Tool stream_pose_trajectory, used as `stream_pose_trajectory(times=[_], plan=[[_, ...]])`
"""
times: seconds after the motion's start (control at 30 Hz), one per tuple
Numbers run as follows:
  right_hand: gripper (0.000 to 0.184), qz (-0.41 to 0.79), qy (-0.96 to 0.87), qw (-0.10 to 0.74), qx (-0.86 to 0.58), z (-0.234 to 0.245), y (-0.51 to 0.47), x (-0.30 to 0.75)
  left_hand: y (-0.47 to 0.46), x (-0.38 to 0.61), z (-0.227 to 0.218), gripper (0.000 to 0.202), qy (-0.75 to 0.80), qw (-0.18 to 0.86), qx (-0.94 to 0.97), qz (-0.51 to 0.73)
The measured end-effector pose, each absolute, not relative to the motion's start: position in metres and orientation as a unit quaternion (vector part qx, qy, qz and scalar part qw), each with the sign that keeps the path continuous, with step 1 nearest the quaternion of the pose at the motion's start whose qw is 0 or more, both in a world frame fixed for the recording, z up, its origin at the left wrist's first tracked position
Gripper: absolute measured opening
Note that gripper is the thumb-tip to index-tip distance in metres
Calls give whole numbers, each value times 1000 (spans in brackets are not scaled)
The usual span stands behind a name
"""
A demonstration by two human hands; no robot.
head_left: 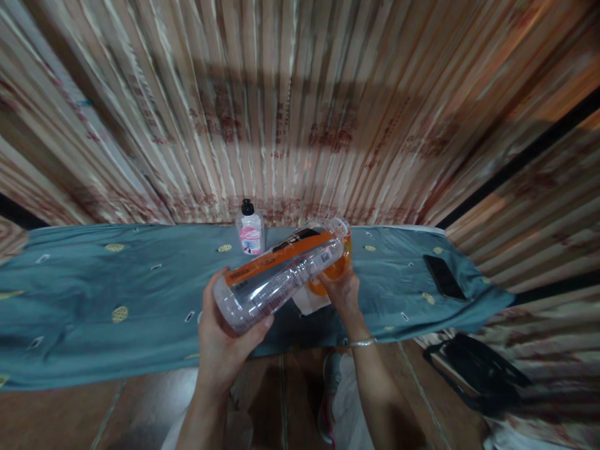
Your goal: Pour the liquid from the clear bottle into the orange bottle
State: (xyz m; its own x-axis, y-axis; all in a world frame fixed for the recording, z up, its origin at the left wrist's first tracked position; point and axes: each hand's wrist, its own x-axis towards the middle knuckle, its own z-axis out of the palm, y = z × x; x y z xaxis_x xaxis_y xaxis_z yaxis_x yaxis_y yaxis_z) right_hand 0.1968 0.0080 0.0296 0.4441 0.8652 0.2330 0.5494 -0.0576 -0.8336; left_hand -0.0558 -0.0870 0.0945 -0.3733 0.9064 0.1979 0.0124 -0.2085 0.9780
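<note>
Well, our left hand (225,340) is wrapped around the base of a large clear plastic bottle (281,272) with an orange and black label, thumb on the near side and fingers curled behind it. The bottle lies tilted, its neck pointing up and away to the right, above the middle of the table. Our right hand (344,294), with a thin bracelet (362,342) at the wrist, is closed around an orange vessel (335,269) just under the bottle's neck; the bottle and the hand hide most of it, so we cannot tell its shape or whether the two touch. A white sheet of paper (309,301) lies on the table just below both, half covered by the bottle. Behind them, near the far edge, a small bottle (250,234) with a black cap and pink label stands upright. The table is covered by a teal cloth (117,281) dotted with yellow motifs. Well apart to the right, a black phone (444,277) lies flat on the cloth. Beyond the table hangs a striped curtain (300,112), and on the floor at the right sits a black bag (473,369).
</note>
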Motion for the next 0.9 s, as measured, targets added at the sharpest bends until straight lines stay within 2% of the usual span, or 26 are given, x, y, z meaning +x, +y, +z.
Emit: stream_pose_trajectory(times=[0.13,0.5,0.9], plan=[[70,170,-501,473,-705,30,7,197,-87,-51,94,112,528,326,420,663],[84,171,-500,459,-714,31,9,198,-87,-64,89,112,519,364,442,635],[85,163,-503,447,-722,31,9,198,-87,-57,95,112,523,346,432,649]])
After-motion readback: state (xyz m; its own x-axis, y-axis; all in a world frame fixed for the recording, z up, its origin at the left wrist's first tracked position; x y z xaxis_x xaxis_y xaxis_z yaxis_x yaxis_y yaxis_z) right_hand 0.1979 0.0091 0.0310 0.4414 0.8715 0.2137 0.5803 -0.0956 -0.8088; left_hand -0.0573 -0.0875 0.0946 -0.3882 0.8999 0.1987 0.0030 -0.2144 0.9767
